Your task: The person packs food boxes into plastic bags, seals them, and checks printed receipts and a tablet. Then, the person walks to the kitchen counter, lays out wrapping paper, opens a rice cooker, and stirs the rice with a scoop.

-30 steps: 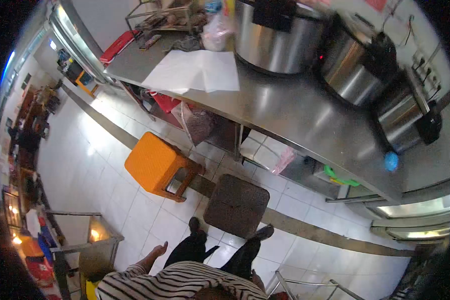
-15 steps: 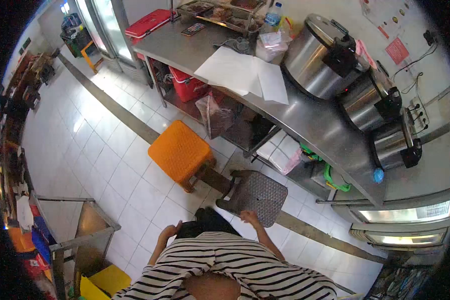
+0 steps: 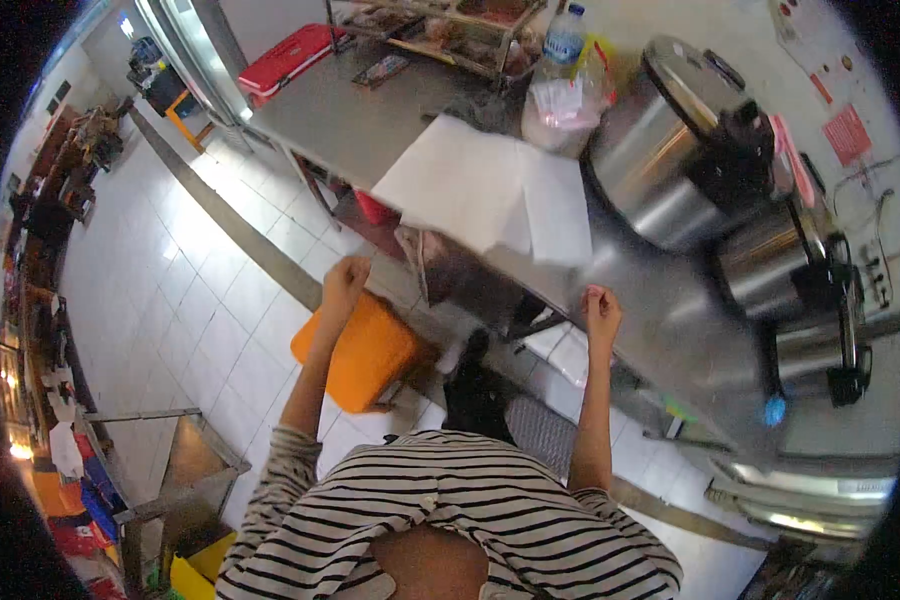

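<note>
My left hand [image 3: 344, 284] is raised above the orange plastic stool [image 3: 362, 352], apart from it, its fingers curled in with nothing seen in them. Over the near edge of the steel counter [image 3: 660, 330] hovers my right hand [image 3: 601, 312], its fingers drawn together and no object showing. Sheets of white paper [image 3: 460, 180] lie flat on the counter, beyond and between my hands. A grey woven-pattern stool [image 3: 542, 432] stands below my right forearm, partly hidden by it and my leg.
Large steel cookers [image 3: 660, 150] line the counter's right side. Behind the paper stand a water bottle [image 3: 564, 42] and a plastic bag [image 3: 562, 108]. A red lid [image 3: 288, 58] lies at the counter's far end. Lower left is a metal-framed cart [image 3: 170, 470].
Both hands have risen and moved forward from beside my body toward the counter. I have stepped closer to the counter, and a leg now shows between the stools.
</note>
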Action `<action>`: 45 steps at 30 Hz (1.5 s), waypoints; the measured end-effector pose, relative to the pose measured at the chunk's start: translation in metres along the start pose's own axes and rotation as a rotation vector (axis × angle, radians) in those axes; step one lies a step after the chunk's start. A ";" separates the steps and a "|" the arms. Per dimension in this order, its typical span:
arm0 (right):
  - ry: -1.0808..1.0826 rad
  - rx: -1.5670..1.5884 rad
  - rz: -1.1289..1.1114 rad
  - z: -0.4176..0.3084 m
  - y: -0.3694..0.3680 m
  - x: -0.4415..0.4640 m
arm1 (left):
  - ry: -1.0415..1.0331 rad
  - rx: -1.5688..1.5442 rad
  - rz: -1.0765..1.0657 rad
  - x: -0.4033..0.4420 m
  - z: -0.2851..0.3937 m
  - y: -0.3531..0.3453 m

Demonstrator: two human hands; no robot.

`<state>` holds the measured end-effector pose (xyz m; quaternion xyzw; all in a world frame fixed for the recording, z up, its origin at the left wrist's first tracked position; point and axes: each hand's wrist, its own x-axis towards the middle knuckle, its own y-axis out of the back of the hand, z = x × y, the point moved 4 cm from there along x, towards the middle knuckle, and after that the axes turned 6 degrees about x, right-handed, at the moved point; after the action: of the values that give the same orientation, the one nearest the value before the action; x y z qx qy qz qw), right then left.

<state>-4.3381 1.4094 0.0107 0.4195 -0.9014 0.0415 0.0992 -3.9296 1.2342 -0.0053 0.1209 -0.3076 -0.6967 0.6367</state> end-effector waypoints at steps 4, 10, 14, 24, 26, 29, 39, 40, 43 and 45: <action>0.020 -0.095 -0.035 0.031 0.002 0.078 | -0.224 0.114 -0.053 0.157 0.104 -0.067; -0.100 -0.184 -0.126 0.063 0.007 0.110 | -0.340 0.701 -0.262 0.329 0.118 -0.196; -0.161 -0.162 -0.084 0.052 0.020 0.106 | -0.266 0.527 -0.124 0.377 0.098 -0.193; -0.254 -0.292 -0.093 0.036 0.018 0.130 | -0.152 -0.133 0.209 0.510 0.086 -0.002; -0.150 -0.321 -0.044 0.056 0.013 0.131 | -0.174 -0.059 0.225 0.503 0.103 0.009; -0.068 -0.627 0.047 0.071 0.004 0.138 | -0.256 0.009 0.334 0.486 0.111 0.035; 0.055 -1.267 0.161 0.056 -0.073 0.157 | -0.240 -0.228 0.328 0.541 -0.009 0.170; -0.058 -1.144 0.192 0.065 -0.067 0.157 | -0.286 -0.143 0.333 0.546 -0.005 0.174; -0.270 -0.879 0.303 0.074 -0.055 0.158 | -0.112 -0.350 0.344 0.564 -0.022 0.153; -0.265 -0.854 0.406 0.062 -0.054 0.157 | -0.173 -0.279 0.369 0.578 -0.045 0.137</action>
<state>-4.4042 1.2469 -0.0171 0.1588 -0.9063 -0.3670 0.1367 -3.8849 0.6660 0.1681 -0.0865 -0.2785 -0.6119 0.7352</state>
